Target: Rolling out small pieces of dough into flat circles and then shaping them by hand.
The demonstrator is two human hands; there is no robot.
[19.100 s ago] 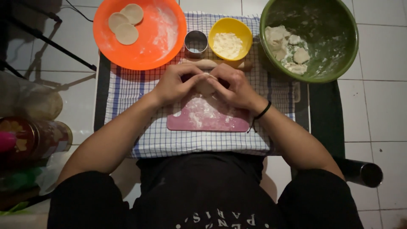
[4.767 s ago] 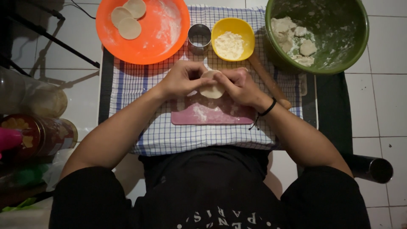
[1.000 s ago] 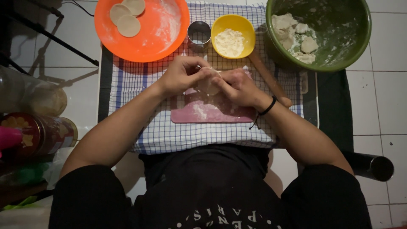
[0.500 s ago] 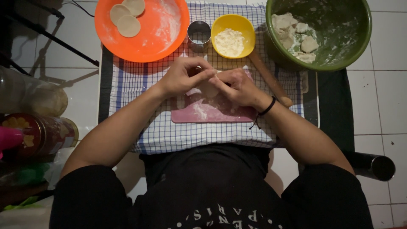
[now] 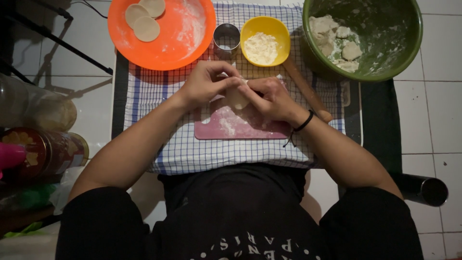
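Both hands, left hand (image 5: pixel 204 85) and right hand (image 5: pixel 272 98), pinch one dough round (image 5: pixel 237 97) above the pink board (image 5: pixel 240 127); two rounds (image 5: pixel 143 19) sit finished on the orange plate (image 5: pixel 168 48) beyond it, with dough scraps (image 5: pixel 334 36) left.

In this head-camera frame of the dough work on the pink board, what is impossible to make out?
- Head view: the dough piece is mostly covered by the left hand and right hand; its shape is unclear.
- Head view: the rolling pin runs under the right hand.
- Head view: the green bowl and orange plate are cut by the top edge.
- Head view: the jars at left are too dark to read.
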